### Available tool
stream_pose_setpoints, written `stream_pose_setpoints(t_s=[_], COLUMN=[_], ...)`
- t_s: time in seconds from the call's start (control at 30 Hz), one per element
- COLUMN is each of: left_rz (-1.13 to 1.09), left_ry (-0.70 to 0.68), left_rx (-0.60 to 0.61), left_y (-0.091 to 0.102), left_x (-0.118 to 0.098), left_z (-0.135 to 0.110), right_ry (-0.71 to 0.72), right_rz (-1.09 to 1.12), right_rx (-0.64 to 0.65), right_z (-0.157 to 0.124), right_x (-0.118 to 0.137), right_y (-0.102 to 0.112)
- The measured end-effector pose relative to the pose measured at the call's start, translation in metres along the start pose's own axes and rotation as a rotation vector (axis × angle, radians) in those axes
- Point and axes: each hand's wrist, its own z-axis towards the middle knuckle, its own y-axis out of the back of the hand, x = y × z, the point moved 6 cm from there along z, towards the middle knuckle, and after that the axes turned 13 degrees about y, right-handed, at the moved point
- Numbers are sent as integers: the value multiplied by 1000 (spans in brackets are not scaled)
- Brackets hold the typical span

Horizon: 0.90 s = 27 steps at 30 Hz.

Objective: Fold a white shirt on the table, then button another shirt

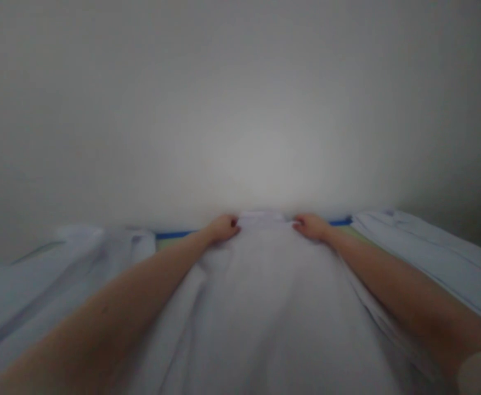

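A white cloth garment (265,296) lies spread in front of me, reaching away to a plain wall. My left hand (222,227) is stretched far forward, its fingers curled and pinching the far edge of the garment. My right hand (311,226) grips the same far edge a little to the right, fingers closed on the fabric. A folded band of the white cloth (262,217) runs between the two hands. The picture is blurred, so finer detail of the grip is lost.
A surface with a blue edge strip (174,235) shows under the cloth near the wall. More pale blue-white fabric lies heaped at the left (59,258) and at the right (429,247). A blank grey wall (240,109) fills the upper view.
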Motion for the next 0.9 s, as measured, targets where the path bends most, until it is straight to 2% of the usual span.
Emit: stream_pose_setpoints(t_s=[0.17,0.3,0.43,0.53,0.6,0.7,0.8,0.9], left_rz=[-91,-219,-138,-55,-30,-58,-123,-150], left_ry=[45,12,-93,-124,-168,-304,-406,-434], left_rx=[-101,-190,-148,-190,-259,-313,-273,-236], left_y=[5,7,5,12,19,25,27,30], left_x=[6,-6,-25,-30,-33,-40,-50,-60], left_z=[6,5,-1,-6,-10,-17,-20,-22], right_ry=[44,80,117,166,200,216,200,195], right_rz=[28,21,-91,-184,-203,-177,-121,-69], right_rx=[-60,-159,-271,-306,-330,-377,-440,-511], right_z=[16,33,41,41,39,35,32,29], right_x=[18,40,61,73,77,77,73,71], right_y=[6,8,14,19,21,21,20,22])
